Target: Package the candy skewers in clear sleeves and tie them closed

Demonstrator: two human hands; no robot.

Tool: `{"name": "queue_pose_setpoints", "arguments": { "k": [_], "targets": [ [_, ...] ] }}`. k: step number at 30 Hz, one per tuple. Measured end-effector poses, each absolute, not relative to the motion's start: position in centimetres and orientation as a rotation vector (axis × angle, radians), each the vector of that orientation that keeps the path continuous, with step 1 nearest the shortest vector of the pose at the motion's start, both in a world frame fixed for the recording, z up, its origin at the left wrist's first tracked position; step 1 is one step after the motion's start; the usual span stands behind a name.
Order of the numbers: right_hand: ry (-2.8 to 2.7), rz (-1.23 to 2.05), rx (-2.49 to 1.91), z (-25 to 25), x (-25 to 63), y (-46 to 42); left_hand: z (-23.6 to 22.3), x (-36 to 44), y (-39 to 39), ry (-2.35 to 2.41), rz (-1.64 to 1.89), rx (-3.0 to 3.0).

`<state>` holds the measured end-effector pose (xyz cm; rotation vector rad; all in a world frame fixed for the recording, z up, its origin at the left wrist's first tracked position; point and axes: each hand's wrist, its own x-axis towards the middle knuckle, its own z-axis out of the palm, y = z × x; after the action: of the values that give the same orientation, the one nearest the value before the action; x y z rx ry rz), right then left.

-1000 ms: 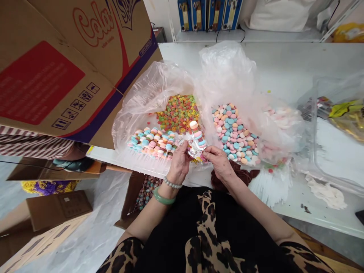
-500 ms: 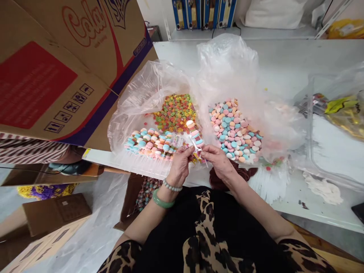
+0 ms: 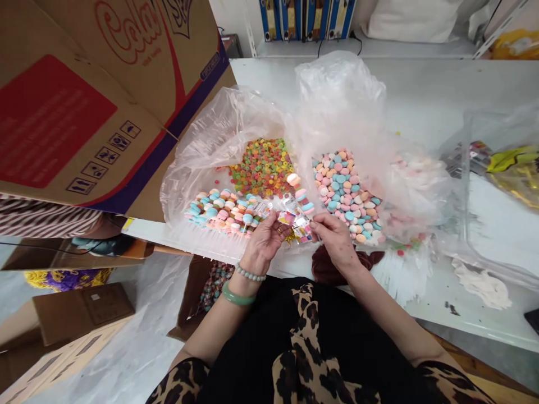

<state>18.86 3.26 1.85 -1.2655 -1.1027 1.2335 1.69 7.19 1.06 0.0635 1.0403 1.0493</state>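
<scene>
My right hand (image 3: 334,238) pinches the lower end of a candy skewer (image 3: 301,194). Pink, white and blue marshmallow-like pieces are threaded on it, and it leans up to the left. My left hand (image 3: 267,238), with a bead bracelet and a green bangle, is closed at the fingertips on a clear printed wrapper (image 3: 288,216). Gold twist ties (image 3: 291,236) show just beneath the wrapper. Left of my hands, a pile of finished-looking skewers (image 3: 223,210) lies with white sticks toward the table edge. Behind are small colourful ring candies (image 3: 263,167).
Pastel candies (image 3: 347,193) lie in an open plastic bag (image 3: 341,101) to the right. A large cardboard box (image 3: 109,106) stands at left. White sticks (image 3: 402,275), a dark brown cloth (image 3: 326,265) and a clear bin (image 3: 465,185) are on the white table (image 3: 429,84).
My hands have moved apart, the left slightly left and the right slightly right. The skewer has shifted right with my right hand, and more of the wrapper shows between them.
</scene>
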Motion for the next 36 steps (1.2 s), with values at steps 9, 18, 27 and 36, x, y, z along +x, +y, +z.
{"name": "queue_pose_setpoints", "arguments": {
  "k": [9,18,27,36],
  "targets": [
    [-1.536,0.636,-1.333,1.6,19.7,-1.3,3.0,0.4,8.5,0.954,1.184,-0.171],
    [-1.823,0.286,-1.325,1.0,19.5,-1.4,2.9,0.3,8.0,0.935,1.31,-0.035],
    [-1.963,0.137,-1.305,0.8,19.6,-1.9,2.1,-0.4,8.2,0.865,1.417,0.044],
    [-1.882,0.378,-1.369,0.9,19.6,-1.6,1.8,-0.9,7.8,0.878,1.424,0.094]
  ]
}}
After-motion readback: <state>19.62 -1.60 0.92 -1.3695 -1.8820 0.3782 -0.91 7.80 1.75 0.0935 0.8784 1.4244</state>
